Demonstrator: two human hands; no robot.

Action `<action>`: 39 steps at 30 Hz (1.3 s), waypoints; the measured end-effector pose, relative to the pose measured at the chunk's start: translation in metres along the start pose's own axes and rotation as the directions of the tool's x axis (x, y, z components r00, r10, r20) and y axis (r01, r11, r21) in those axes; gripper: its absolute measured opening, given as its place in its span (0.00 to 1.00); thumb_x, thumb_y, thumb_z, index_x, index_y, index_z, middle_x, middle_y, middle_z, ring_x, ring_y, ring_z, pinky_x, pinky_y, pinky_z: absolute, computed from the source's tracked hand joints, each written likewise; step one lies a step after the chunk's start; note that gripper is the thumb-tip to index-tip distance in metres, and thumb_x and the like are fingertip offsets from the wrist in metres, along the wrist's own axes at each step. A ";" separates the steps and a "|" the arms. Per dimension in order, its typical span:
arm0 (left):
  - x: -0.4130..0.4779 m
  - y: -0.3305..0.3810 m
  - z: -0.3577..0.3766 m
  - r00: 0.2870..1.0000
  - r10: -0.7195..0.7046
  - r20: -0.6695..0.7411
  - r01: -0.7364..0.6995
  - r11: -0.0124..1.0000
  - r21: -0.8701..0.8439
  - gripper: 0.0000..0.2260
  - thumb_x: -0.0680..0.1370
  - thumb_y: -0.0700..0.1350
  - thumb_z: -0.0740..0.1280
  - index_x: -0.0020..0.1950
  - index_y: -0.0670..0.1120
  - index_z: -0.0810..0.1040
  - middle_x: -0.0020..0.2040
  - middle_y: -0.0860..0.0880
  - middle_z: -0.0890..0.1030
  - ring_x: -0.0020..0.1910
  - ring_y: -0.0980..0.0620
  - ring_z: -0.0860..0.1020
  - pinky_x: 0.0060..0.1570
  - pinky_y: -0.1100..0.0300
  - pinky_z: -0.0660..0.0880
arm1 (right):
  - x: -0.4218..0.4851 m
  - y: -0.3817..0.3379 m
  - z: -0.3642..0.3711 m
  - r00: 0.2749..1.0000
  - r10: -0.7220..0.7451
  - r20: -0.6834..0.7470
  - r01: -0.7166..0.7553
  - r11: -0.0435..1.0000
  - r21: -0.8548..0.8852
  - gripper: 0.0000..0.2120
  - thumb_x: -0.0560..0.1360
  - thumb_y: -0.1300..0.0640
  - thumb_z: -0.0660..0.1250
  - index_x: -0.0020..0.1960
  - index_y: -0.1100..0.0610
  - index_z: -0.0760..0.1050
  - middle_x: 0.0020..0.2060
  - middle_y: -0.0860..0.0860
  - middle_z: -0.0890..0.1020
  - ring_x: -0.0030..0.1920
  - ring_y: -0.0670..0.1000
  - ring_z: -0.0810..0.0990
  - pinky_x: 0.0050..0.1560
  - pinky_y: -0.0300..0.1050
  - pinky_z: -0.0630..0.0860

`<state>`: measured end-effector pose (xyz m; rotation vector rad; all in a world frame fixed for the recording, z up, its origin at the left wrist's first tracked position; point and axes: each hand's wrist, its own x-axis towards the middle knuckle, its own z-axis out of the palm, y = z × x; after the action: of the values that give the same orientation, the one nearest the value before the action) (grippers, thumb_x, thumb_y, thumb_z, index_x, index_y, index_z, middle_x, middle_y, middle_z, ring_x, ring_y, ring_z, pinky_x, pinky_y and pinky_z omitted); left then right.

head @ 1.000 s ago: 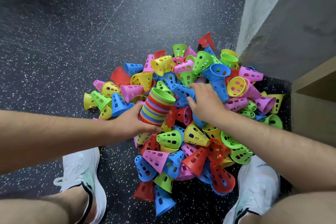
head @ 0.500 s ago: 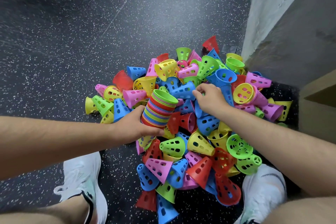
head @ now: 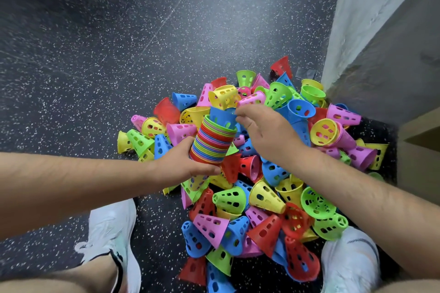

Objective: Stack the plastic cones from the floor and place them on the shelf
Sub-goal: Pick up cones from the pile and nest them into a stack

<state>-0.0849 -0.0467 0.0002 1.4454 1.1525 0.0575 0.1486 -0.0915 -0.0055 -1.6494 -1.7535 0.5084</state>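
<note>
In the head view, a tall stack of cones (head: 212, 143) is held by the left hand (head: 185, 165), whose fingers are curled round its lower end. The stack is tilted, with its open top turned up and away from the person. A blue cone (head: 221, 118) is seen part way inside that open top, small end down. It is pinched near its rim by the right hand (head: 264, 134), which is just to the right of the stack. So the blue cone lies on the stack's long line, and only a short push down along that line seems to be needed to seat it. The right hand is the nearer one for that push.

The loose cones (head: 262, 200) are heaped on the dark speckled floor (head: 95, 54), below both hands, near its right edge where the grey wall (head: 371, 19) stands. Many are not yet stacked. A wooden edge (head: 421, 135) is seen at the far right; whether it is the shelf cannot be told.
</note>
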 end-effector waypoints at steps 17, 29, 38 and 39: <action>0.035 0.007 -0.048 0.985 0.064 -0.160 -0.086 0.987 -0.135 0.39 0.57 0.58 0.84 0.64 0.50 0.75 0.52 0.46 0.86 0.51 0.47 0.86 0.57 0.42 0.82 | 0.147 0.023 -0.009 0.765 0.008 0.644 0.384 0.797 -0.466 0.20 0.80 0.58 0.62 0.71 0.48 0.69 0.72 0.49 0.69 0.69 0.55 0.70 0.66 0.56 0.71; 0.053 0.002 -0.053 0.989 0.078 -0.126 -0.098 0.982 -0.163 0.31 0.68 0.45 0.84 0.66 0.48 0.75 0.54 0.46 0.86 0.52 0.50 0.86 0.54 0.52 0.83 | 0.152 0.030 0.010 0.794 -0.101 0.599 0.486 0.698 -0.527 0.12 0.78 0.60 0.64 0.62 0.55 0.75 0.64 0.56 0.70 0.59 0.57 0.76 0.52 0.55 0.79; 0.052 0.011 -0.040 0.988 0.108 -0.112 -0.121 0.986 -0.119 0.30 0.66 0.47 0.85 0.64 0.49 0.75 0.54 0.45 0.86 0.53 0.47 0.85 0.57 0.46 0.82 | 0.135 -0.014 -0.072 0.999 0.042 0.002 -0.041 0.992 -0.122 0.10 0.84 0.49 0.60 0.55 0.54 0.76 0.46 0.53 0.81 0.41 0.50 0.76 0.43 0.48 0.71; 0.052 0.012 -0.037 0.988 0.110 -0.112 -0.122 0.986 -0.113 0.32 0.65 0.49 0.85 0.64 0.50 0.75 0.54 0.46 0.86 0.52 0.47 0.85 0.57 0.46 0.82 | 0.129 -0.019 -0.075 1.000 0.027 -0.002 -0.027 0.995 -0.096 0.10 0.83 0.49 0.60 0.55 0.53 0.75 0.46 0.51 0.81 0.39 0.47 0.75 0.42 0.47 0.70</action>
<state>-0.0752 0.0170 -0.0099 1.4155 1.1295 0.2825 0.1902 0.0206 0.0863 -1.7413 -1.7815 0.4418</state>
